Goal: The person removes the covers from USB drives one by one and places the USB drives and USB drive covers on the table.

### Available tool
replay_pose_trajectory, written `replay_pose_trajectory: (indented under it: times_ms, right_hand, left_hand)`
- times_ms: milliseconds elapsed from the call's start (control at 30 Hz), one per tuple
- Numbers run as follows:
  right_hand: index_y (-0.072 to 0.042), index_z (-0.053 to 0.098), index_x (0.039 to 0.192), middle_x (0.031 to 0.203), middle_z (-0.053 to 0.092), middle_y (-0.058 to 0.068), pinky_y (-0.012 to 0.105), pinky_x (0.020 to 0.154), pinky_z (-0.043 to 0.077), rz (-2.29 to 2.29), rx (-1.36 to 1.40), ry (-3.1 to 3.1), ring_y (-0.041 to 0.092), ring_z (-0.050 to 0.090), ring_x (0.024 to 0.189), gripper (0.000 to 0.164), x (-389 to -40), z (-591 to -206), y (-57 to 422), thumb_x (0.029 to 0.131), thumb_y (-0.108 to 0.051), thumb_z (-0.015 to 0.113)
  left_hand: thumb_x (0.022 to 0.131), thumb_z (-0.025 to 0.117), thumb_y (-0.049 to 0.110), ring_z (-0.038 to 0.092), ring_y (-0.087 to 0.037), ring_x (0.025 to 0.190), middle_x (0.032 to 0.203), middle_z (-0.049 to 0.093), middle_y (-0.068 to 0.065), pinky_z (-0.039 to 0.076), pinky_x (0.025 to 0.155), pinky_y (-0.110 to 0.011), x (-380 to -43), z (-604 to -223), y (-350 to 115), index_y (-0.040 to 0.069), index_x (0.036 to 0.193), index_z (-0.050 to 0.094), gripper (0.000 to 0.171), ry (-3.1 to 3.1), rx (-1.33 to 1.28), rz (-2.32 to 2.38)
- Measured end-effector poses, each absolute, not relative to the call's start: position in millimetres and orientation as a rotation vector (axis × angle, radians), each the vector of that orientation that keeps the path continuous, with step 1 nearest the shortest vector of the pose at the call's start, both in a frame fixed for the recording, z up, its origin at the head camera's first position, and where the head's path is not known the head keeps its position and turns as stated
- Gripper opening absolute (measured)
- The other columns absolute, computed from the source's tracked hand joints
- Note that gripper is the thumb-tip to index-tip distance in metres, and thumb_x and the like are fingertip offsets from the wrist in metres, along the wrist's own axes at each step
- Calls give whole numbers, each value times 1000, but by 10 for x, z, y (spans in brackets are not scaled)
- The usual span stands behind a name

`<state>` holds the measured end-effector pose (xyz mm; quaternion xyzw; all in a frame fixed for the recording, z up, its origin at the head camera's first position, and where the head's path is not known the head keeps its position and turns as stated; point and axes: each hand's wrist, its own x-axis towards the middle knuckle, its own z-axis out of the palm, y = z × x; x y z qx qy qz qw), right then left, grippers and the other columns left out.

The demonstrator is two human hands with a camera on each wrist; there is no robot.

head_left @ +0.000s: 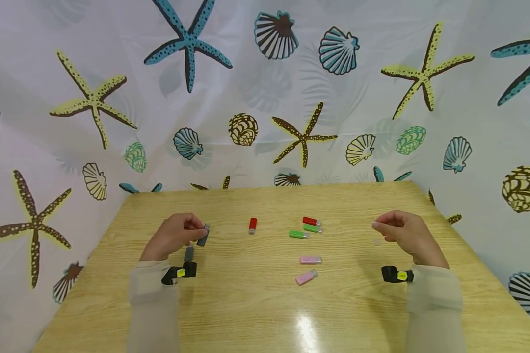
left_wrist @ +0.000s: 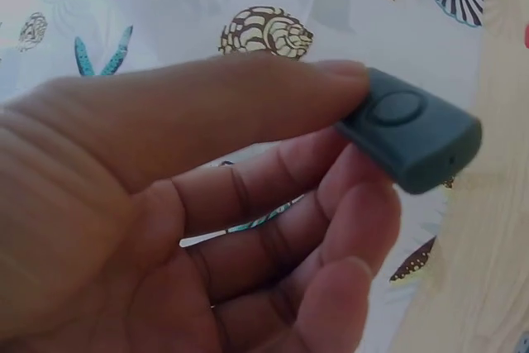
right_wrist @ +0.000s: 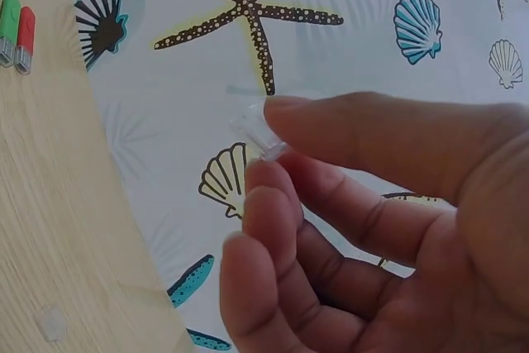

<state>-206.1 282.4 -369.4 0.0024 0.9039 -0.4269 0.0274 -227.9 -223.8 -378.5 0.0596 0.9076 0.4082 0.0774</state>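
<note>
My left hand [head_left: 171, 236] pinches a dark grey USB stick [left_wrist: 421, 134] between thumb and fingertips. In the left wrist view its rounded end, with an oval mark on the side, points away from the hand. A second dark grey USB stick [head_left: 189, 253] lies on the table just beside that wrist. Over the right side of the table, my right hand [head_left: 410, 238] holds a small clear plastic cap [right_wrist: 258, 131] between thumb and fingers. Another clear cap [head_left: 377, 241] lies on the wood below those fingertips.
Between the hands, on the wooden table [head_left: 247, 304], lie a lone red USB stick [head_left: 253, 225], another red stick [head_left: 310, 221] beside two green sticks [head_left: 297, 235], and two pink sticks [head_left: 309, 260] nearer me. A sea-patterned cloth [head_left: 229, 166] hangs behind and along both sides.
</note>
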Motion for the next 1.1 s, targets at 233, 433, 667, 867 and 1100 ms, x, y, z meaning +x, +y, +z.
replay_pose_trajectory:
  times_ms: [233,433,667,867,1100]
  right_hand:
    - [1,58,120,108,63,11,30,76,52,-1317,37,2744,18,62,85,49,-2102,-3786,2882,94,-41,59]
    - [3,57,121,105,62,11,28,75,52,-1320,100,2701,18,61,84,51,-2152,-3909,2964,94,-40,60]
    - [5,56,122,105,64,12,35,79,52,-1315,185,2660,19,62,84,52,-2190,-4015,3080,94,-38,61]
    - [5,57,119,101,64,8,34,76,52,-1298,219,2630,20,61,83,50,-2225,-4090,3122,93,-38,62]
    - [4,59,116,96,61,8,34,75,51,-1257,236,2621,22,56,82,55,-2237,-4195,3154,90,-45,64]
  left_hand:
    - [91,67,22,57,-20,73,88,66,-8,49,66,-32,-2337,-3920,-2253,3,98,66,20,2730,109,1171]
    - [90,68,20,59,-23,69,84,66,-12,51,63,-37,-2362,-4039,-2259,2,95,66,19,2754,74,1095]
    - [88,69,19,65,-26,81,92,67,-10,52,66,-37,-2378,-4133,-2301,2,93,67,18,2766,18,991]
    - [88,69,20,61,-20,72,84,67,-7,49,63,-34,-2414,-4193,-2319,4,88,68,16,2804,58,929]
    - [86,69,19,53,-18,64,83,66,-6,43,57,-32,-2420,-4260,-2311,4,81,68,15,2836,40,884]
